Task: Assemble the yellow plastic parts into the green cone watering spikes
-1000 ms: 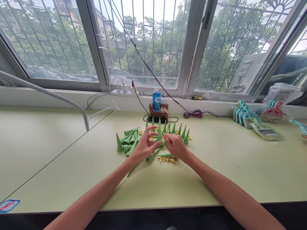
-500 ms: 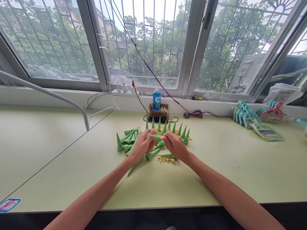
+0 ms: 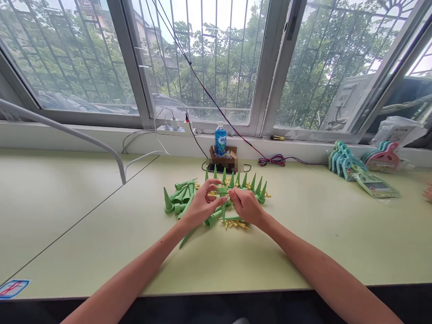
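A green plastic spike (image 3: 223, 212) is between my hands, point down, its wider ringed end uppermost. The thumb and fingers of my left hand (image 3: 202, 202) are curled round that ringed end. Against its right side is my right hand (image 3: 247, 206), closed, with the fingertips pinched; whatever they hold is hidden. Below lie green tubes (image 3: 213, 218) and small yellow nozzle-like pieces (image 3: 236, 224). More green spikes (image 3: 258, 185) stand point up in a row behind my hands, with yellow pieces among them. Left of my left hand are loose green tubes (image 3: 182, 194) and one upright spike (image 3: 168, 201).
A blue bottle (image 3: 220, 140) and an open carton (image 3: 231, 153) are at the back, by a dark device. Coiled cable (image 3: 272, 160) lies right of them. Teal hangers (image 3: 344, 161) and a green packaged item (image 3: 376, 185) sit far right. Another person's hand (image 3: 428, 192) shows at the right edge.
The green spike has turned from lying sideways between my hands to pointing down. My left fingers have shifted round its ringed end. Another person's hand has appeared at the right edge.
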Tool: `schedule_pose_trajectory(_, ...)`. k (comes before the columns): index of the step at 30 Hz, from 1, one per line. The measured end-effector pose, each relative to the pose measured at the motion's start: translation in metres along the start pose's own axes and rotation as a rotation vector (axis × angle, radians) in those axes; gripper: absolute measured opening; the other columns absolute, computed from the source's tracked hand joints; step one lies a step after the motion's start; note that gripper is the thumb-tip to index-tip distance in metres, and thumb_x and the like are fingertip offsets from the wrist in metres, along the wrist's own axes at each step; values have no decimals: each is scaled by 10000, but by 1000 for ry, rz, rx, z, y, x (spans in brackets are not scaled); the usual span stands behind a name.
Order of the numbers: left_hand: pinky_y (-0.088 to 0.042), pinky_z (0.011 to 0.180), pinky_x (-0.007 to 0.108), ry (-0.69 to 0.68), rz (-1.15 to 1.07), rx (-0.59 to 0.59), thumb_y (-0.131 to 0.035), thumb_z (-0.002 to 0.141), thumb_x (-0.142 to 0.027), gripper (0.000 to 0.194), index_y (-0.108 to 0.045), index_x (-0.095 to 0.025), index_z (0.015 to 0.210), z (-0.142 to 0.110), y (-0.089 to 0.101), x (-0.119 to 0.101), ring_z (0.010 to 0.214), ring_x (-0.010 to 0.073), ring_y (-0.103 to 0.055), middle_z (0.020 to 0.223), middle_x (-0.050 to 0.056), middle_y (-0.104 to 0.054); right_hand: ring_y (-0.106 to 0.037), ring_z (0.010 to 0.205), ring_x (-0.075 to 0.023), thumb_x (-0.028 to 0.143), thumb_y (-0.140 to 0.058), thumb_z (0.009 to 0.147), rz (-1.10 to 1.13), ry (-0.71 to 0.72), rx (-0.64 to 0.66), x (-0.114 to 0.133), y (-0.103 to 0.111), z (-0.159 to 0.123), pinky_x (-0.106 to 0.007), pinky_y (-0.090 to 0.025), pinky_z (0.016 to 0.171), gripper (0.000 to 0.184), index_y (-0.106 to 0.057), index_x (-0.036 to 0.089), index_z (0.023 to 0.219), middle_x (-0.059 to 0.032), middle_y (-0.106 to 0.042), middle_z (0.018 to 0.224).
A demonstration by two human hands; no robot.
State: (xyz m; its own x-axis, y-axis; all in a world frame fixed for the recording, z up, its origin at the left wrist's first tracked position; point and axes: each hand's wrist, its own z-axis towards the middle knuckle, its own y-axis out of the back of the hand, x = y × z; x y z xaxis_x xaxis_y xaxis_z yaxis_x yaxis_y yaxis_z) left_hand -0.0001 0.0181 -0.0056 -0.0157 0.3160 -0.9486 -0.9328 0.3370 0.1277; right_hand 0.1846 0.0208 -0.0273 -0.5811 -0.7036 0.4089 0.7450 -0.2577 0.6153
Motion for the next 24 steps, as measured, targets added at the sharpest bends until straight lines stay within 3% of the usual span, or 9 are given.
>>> schedule_pose_trajectory(8,-305,342,158,-29,49,-38,-614,859,-494,409,-480,-250,1158,1,-3,4,392,-17,-425,1042,15,-527,-353,499,-106,371,-340,1024,33,-41,-71,1,1,1,-237,-282,536,362,-391,212,704,43,-399,569)
schedule_pose_trajectory(12,-253,314,168,-24,-17,-24,-508,893,-584,416,-473,-223,1096,2,-4,1,337,33,-410,751,-38,-570,-391,534,-108,373,-369,1023,60,-35,-136,3,4,1,-227,-323,561,338,-454,205,742,35,-447,602)
schedule_pose_trajectory(15,-238,328,171,50,-92,0,-445,902,-634,456,-486,-208,1058,2,-3,-2,334,66,-399,561,-60,-535,-425,572,-109,357,-379,1024,76,34,-114,3,4,0,-221,-348,585,307,-483,202,781,19,-499,656)
schedule_pose_trajectory(19,-249,347,173,160,-202,60,-407,910,-646,492,-527,-195,1066,1,-1,-5,330,72,-370,481,-52,-521,-451,610,-113,349,-380,1028,53,137,-38,3,3,-1,-224,-363,603,276,-505,199,832,-3,-537,721)
schedule_pose_trajectory(24,-249,354,161,217,-219,86,-524,892,-570,383,-539,-197,977,0,-2,-6,357,59,-367,527,-35,-558,-449,624,-115,322,-383,1030,41,187,-12,1,2,-1,-225,-359,601,238,-507,198,870,-8,-534,742)
